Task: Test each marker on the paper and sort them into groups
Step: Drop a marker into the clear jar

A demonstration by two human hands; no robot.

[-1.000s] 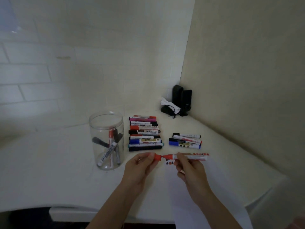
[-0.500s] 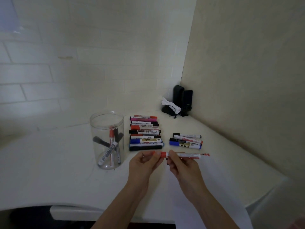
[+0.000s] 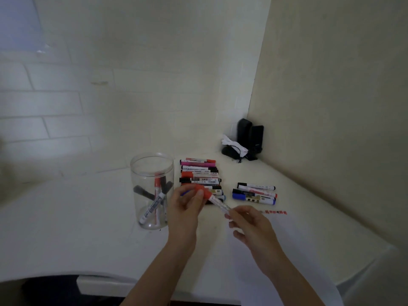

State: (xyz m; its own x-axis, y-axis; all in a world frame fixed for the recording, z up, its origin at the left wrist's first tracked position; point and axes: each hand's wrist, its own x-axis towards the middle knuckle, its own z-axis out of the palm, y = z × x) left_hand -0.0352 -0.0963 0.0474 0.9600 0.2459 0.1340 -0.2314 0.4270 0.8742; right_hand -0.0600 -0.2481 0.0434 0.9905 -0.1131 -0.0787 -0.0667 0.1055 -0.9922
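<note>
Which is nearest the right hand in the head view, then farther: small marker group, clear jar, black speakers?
From the right hand:
1. Small marker group, just beyond it.
2. Clear jar, across to the left, past the left hand.
3. Black speakers, far back in the corner.

jar (image 3: 152, 173): clear glossy plastic | table (image 3: 66, 228): smooth matt white | paper (image 3: 298, 250): matt

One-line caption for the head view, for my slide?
Both hands hold a red-capped marker over the paper, between jar and sorted groups.
</note>
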